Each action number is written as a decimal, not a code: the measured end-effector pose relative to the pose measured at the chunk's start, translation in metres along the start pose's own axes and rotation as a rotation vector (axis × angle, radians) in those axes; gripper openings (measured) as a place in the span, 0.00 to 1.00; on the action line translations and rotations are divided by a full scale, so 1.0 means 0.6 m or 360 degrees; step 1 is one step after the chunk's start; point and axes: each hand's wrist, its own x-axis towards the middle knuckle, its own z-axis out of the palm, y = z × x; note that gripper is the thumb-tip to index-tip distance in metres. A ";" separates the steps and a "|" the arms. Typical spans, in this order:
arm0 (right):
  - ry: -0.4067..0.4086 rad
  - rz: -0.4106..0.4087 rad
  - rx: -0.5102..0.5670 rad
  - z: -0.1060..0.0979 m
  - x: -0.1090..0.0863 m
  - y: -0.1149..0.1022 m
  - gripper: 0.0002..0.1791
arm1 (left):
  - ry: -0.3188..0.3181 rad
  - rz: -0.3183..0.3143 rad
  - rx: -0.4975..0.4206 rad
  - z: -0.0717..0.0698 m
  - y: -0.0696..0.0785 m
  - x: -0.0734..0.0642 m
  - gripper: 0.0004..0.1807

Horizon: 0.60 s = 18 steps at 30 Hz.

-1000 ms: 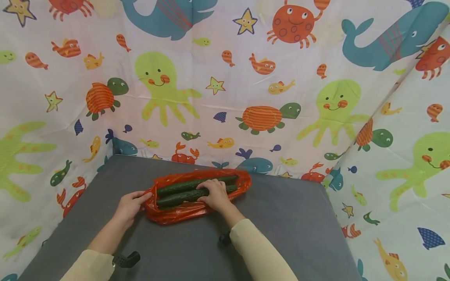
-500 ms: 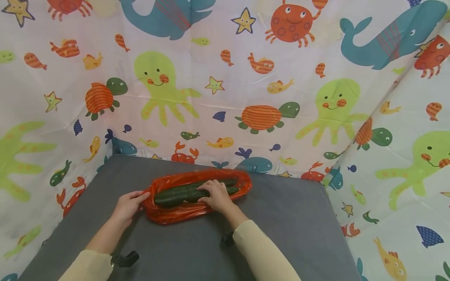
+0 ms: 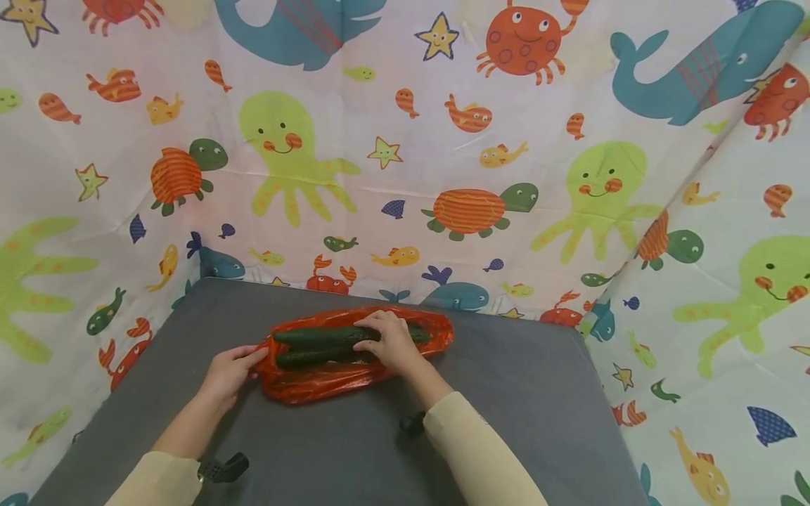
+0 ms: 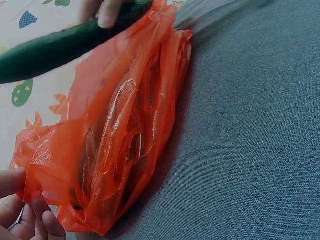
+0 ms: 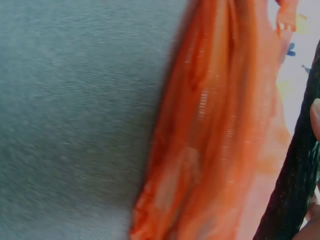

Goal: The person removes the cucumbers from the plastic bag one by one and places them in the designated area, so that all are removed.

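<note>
My right hand (image 3: 391, 342) grips a long dark green cucumber (image 3: 316, 335), its thumb on the near side and fingers over the top. In the left wrist view that cucumber (image 4: 50, 55) is raised above the rim of an orange-red plastic bag (image 4: 120, 125). A second cucumber (image 3: 306, 359) lies inside the opened bag (image 3: 297, 391), partly covered by the held one and the right hand. At the bag's left end, my left hand (image 3: 229, 372) pinches the plastic edge between thumb and fingers. The right wrist view shows the held cucumber (image 5: 290, 190) at its right edge.
The bag rests on a grey cloth-covered table (image 3: 329, 450). Behind and at both sides hangs a white curtain (image 3: 392, 63) printed with sea animals. A dark wrist device (image 3: 224, 467) is strapped near the left sleeve, another (image 3: 413, 424) near the right.
Right hand has lifted one cucumber from beside the other and shifted it slightly up and left in the head view. Left hand keeps its pinch on the bag's end.
</note>
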 end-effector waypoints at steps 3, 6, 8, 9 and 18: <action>0.0011 -0.0019 -0.0009 -0.009 0.002 -0.008 0.25 | -0.0014 -0.0003 -0.0006 0.000 0.000 0.000 0.32; 0.0006 -0.0011 -0.0020 -0.016 0.001 -0.014 0.25 | -0.0021 -0.0004 -0.0001 0.001 -0.001 0.000 0.32; -0.0005 -0.0002 -0.0029 -0.021 0.000 -0.017 0.25 | -0.0022 -0.0007 0.0002 0.002 -0.001 -0.001 0.32; -0.0012 0.0003 -0.0036 -0.023 -0.001 -0.019 0.25 | -0.0021 -0.0010 0.0002 0.002 -0.001 -0.001 0.32; -0.0033 -0.0024 -0.0112 -0.056 -0.015 -0.024 0.25 | -0.0057 0.0019 -0.0002 0.005 0.000 -0.003 0.31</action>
